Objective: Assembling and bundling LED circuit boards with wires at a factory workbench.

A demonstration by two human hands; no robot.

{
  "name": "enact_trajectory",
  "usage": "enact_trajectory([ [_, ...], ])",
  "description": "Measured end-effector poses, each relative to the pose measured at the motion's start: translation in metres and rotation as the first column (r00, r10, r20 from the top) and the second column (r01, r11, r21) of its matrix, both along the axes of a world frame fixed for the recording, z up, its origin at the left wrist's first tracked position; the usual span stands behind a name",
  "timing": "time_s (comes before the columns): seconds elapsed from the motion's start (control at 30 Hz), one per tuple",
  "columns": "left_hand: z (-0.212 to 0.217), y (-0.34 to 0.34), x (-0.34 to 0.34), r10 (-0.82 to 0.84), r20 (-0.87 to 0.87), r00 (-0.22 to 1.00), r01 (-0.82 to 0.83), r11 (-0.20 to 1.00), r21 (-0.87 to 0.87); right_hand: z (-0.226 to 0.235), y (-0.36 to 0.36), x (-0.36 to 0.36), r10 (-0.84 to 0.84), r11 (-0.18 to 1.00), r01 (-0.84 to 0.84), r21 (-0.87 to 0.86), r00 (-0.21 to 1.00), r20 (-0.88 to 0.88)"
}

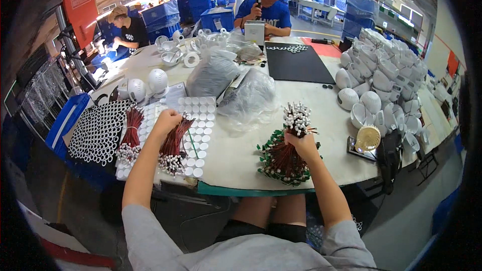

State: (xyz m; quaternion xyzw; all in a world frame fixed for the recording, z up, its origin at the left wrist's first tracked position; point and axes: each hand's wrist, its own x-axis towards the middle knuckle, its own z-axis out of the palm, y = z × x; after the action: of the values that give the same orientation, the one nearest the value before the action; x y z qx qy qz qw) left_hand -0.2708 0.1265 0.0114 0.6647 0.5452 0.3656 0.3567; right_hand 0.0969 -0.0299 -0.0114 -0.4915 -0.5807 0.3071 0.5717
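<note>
My right hand (303, 144) is closed round the neck of a thick bundle of red and black wires (292, 158). White connectors (297, 116) stick out above my fist, and small green pieces fan out below on the table. On the left, my left hand (168, 120) has its fingers curled together at the upper end of a second red wire bundle (174, 143); what they pinch is hidden. That bundle lies on rows of round white caps (202, 138), its white connectors pointing toward me. A third, tied wire bundle (132, 129) lies left of my forearm.
White rings (98, 133) cover a dark sheet at the left. Plastic bags (249, 98) and a black mat (297, 63) lie farther back. White housings (384, 75) are heaped at the right, near a scale with a yellowish bowl (368, 138). A co-worker (271, 7) sits opposite.
</note>
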Motion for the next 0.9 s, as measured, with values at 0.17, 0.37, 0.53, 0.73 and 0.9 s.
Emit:
enact_trajectory([
  [0.17,0.022,-0.013,0.02,0.025,0.24,0.97,-0.045,0.996,0.075,0.007,-0.005,-0.006,-0.009,1.0,0.007,-0.021,0.992,-0.128],
  [0.37,0.032,-0.034,0.088,-0.427,0.585,0.69,0.444,0.887,0.123,0.016,-0.011,-0.008,-0.014,1.0,0.013,-0.01,0.997,-0.069],
  [0.53,0.023,-0.066,0.18,-0.571,0.595,0.566,0.68,0.731,0.056,0.009,-0.007,-0.007,0.015,0.999,-0.013,0.03,0.998,-0.069],
  [0.73,-0.003,-0.09,0.229,-0.79,0.061,0.61,0.771,0.609,0.185,0.008,-0.005,-0.009,-0.114,0.993,0.113,0.025,0.992,0.047],
  [0.9,-0.008,-0.12,0.24,-0.733,0.102,0.672,0.696,0.673,0.252,0.007,-0.006,-0.003,-0.136,0.987,0.089,0.13,0.902,0.409],
])
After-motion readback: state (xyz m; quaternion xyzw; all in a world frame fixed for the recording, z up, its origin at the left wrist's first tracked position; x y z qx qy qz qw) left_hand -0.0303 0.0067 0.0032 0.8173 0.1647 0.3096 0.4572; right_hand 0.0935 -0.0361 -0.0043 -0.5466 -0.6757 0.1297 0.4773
